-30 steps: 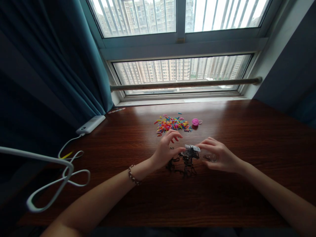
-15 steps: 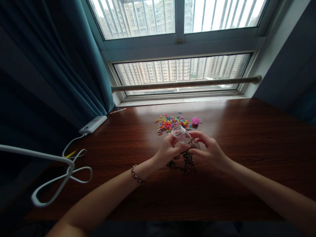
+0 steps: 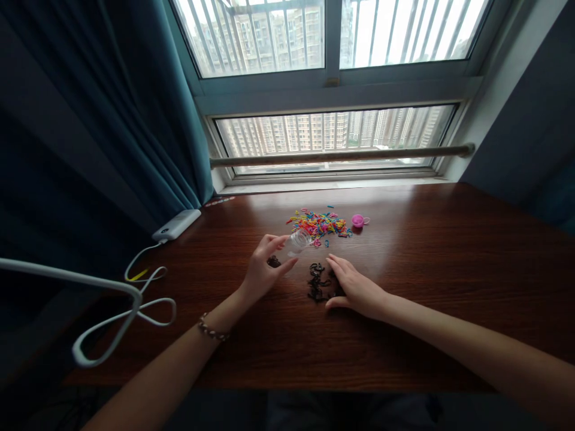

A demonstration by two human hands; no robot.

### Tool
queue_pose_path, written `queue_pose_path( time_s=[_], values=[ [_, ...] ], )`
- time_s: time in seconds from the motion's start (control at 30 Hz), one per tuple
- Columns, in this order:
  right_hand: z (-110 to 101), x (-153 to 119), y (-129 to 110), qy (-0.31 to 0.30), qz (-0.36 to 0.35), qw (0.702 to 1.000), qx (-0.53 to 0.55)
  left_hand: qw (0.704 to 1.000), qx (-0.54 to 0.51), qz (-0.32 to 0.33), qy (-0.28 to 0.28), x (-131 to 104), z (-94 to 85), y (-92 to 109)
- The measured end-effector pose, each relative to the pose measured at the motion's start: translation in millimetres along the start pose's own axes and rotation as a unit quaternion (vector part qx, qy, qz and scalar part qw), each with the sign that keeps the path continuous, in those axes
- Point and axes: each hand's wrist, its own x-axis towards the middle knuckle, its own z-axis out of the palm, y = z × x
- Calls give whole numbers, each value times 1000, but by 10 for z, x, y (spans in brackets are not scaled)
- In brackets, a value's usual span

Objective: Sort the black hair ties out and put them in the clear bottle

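My left hand (image 3: 263,266) grips a small clear bottle (image 3: 299,240), tilted with its mouth toward the far right. A few dark pieces show inside, near my palm. On the table, my right hand (image 3: 362,290) lies with fingers stretched and thumb apart, curved around the right side of a small heap of black loops (image 3: 318,282). Part of that heap is hidden behind the fingers. Beyond both hands spreads a pile of small colourful loops (image 3: 321,224). A pink cap with a ring (image 3: 358,221) sits to the pile's right.
The brown wooden table (image 3: 426,239) runs up to the window. At its left stand a white device (image 3: 176,225) and a looped white cable (image 3: 157,323); a yellow strip (image 3: 138,275) lies near it. A blue curtain (image 3: 166,120) hangs at the left.
My hands have moved apart: the left one went left with the bottle, and the right one came down beside the black loops. Black loops that hung about the hands now lie heaped on the table.
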Motion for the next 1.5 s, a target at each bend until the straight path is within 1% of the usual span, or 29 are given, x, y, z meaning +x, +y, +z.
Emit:
queue_pose_path(
  time_s=[0.13, 0.27, 0.33, 0.43, 0.53, 0.67, 0.77, 0.83, 0.87, 0.93, 0.97, 1.03, 1.07, 1.1, 1.17, 1.27, 1.37, 1.43, 1.5],
  values=[
    [22, 216, -140, -5, -75, 997, -3, 999, 32, 16, 7, 12, 0, -67],
    [39, 279, -243, -1, -157, 987, -18, 998, 53, 21, 13, 8, -14, -93],
    [50, 282, -241, 11, -172, 985, -11, 997, 67, 30, 4, -10, -5, -96],
    [48, 271, -169, 37, -160, 986, 15, 994, 93, 47, -16, -39, 25, -98],
    [-4, 227, -55, 56, -134, 988, 52, 991, 117, 58, -36, -58, 59, -98],
    [-158, 134, 63, 63, -86, 987, 117, 988, 131, 69, -51, -71, 87, -97],
    [-317, 74, 88, 50, -78, 984, 150, 987, 130, 75, -60, -76, 97, -94],
    [-423, 41, 81, 47, -78, 987, 134, 986, 129, 77, -66, -78, 100, -93],
    [-467, 25, 76, 49, -67, 991, 109, 986, 128, 78, -68, -78, 101, -93],
    [-526, -10, 67, 46, -18, 998, 44, 986, 128, 79, -68, -78, 103, -94],
    [-537, -26, 65, 33, 11, 999, 17, 986, 129, 79, -68, -77, 103, -96],
    [-519, -48, 65, -12, 51, 999, -7, 986, 132, 80, -69, -76, 104, -99],
    [-495, -51, 66, -37, 54, 998, -6, 985, 133, 80, -70, -75, 104, -100],
    [-465, -46, 68, -56, 49, 997, -2, 985, 134, 81, -72, -74, 104, -101],
    [-403, -15, 68, -72, 26, 997, 4, 985, 135, 80, -75, -74, 103, -103],
    [-342, 58, 52, -60, -10, 998, 12, 985, 134, 77, -78, -72, 103, -107],
    [-321, 114, 17, -31, -34, 999, 25, 985, 135, 75, -82, -71, 105, -114],
    [-310, 133, 1, -9, -30, 999, 29, 984, 136, 75, -87, -73, 109, -119],
    [-296, 145, 8, 8, -7, 999, 41, 983, 139, 76, -93, -76, 113, -123]
  ],
)
